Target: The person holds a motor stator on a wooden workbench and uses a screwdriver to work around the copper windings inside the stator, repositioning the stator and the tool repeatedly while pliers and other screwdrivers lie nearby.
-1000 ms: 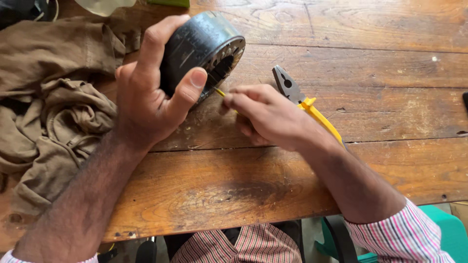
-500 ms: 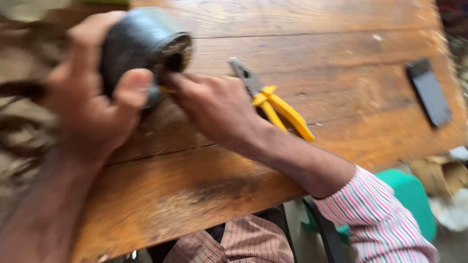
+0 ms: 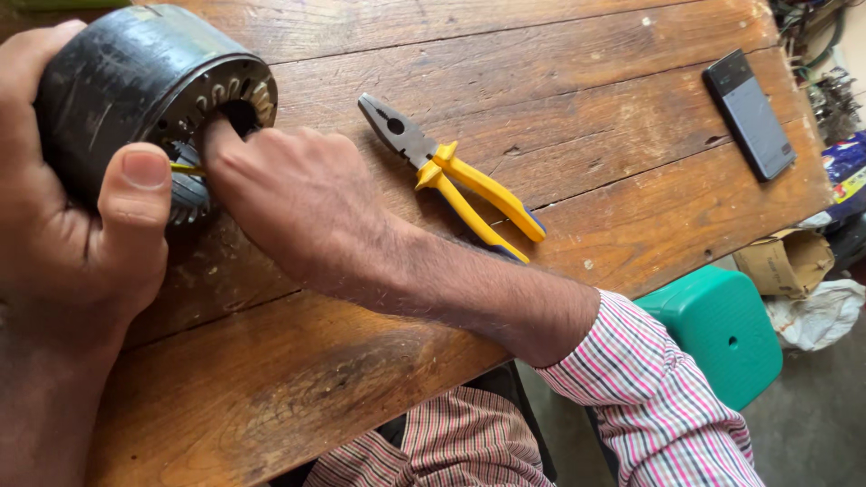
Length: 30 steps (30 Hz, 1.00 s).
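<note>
So the left hand is gripping a dark round motor stator tipped on its side at the wooden table's left end, fingers wrapped around it, thumb by the open face. The right hand is poking fingers into the bore, pinching a thin yellow strip. Yellow-handled pliers and a dark phone are lying nearby

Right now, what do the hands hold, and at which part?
Left hand grips the black motor stator around its outer shell. Right hand reaches its open end, pinching a thin yellow strip.
</note>
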{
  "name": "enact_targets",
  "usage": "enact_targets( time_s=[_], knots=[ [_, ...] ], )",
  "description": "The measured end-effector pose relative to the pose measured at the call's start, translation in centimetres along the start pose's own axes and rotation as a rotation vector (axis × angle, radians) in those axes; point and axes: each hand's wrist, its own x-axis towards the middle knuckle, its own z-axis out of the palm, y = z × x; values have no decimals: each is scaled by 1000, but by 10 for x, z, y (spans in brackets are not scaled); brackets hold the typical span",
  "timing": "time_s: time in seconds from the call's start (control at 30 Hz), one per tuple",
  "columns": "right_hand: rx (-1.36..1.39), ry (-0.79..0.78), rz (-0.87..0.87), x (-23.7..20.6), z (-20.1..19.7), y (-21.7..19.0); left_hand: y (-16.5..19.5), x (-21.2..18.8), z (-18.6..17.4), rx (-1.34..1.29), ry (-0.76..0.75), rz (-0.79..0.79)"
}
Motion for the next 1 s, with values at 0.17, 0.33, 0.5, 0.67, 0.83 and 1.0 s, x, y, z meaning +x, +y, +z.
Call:
enact_targets(
  time_s=[0.17, 0.33, 0.5, 0.67, 0.83, 1.0],
  knots=[
    [22, 70, -33, 2, 6, 4, 2, 3, 1, -40, -18, 12],
    [45, -73, 15, 9, 12, 7, 5, 3, 1, -45, -14, -6],
    [138, 86, -69, 12, 8, 10, 4, 3, -1, 14, 1, 0],
    [21, 19, -23, 4, -3, 9, 0, 1, 0, 37, 16, 17],
    [-60, 1, -53, 2, -11, 2, -4, -2, 1, 129, 49, 51],
    [-113, 16, -117, 1, -6, 0, -3, 0, 0, 195, 63, 80]
  ],
)
